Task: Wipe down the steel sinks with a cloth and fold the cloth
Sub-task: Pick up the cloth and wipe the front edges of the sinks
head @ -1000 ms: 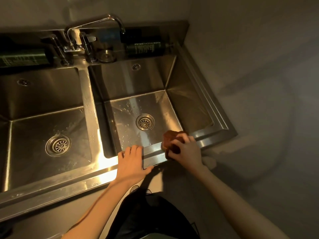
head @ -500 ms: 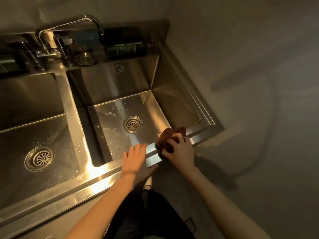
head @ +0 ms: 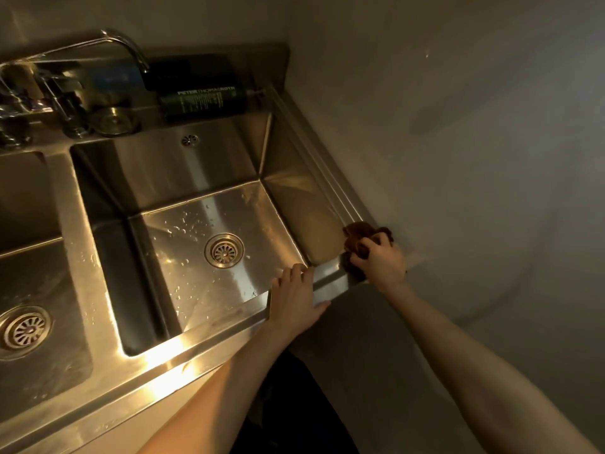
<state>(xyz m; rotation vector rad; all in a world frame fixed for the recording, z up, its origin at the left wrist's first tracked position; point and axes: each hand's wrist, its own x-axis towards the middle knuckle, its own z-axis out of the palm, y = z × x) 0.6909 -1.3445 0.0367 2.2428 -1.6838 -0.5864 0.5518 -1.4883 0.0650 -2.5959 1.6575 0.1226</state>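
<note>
Your right hand (head: 379, 261) grips the bunched brown cloth (head: 358, 235), fingers curled over it, and presses it on the front right corner of the sink rim (head: 327, 278), where the front lip meets the right-hand ledge beside the wall. Your left hand (head: 294, 299) lies flat on the front rim just beside it, fingers straight, holding nothing; its fingertips reach the edge of the right basin (head: 183, 172). Finding on progress: the wipe is under way at the rim and is not finished. Water droplets (head: 183, 224) are scattered over the floor of the right basin around its drain (head: 224, 250), and more speckle the divider (head: 85, 244) between the two basins, so I judge those surfaces not yet dried. The left basin (head: 49, 290) is only partly in view and dim; its condition cannot be told. The back ledge carries a dark bottle (head: 203, 99) lying on its side and the tap (head: 124, 44); whether it has been wiped cannot be told. The cloth is crumpled, not folded, so the folding step is wholly outstanding.
</note>
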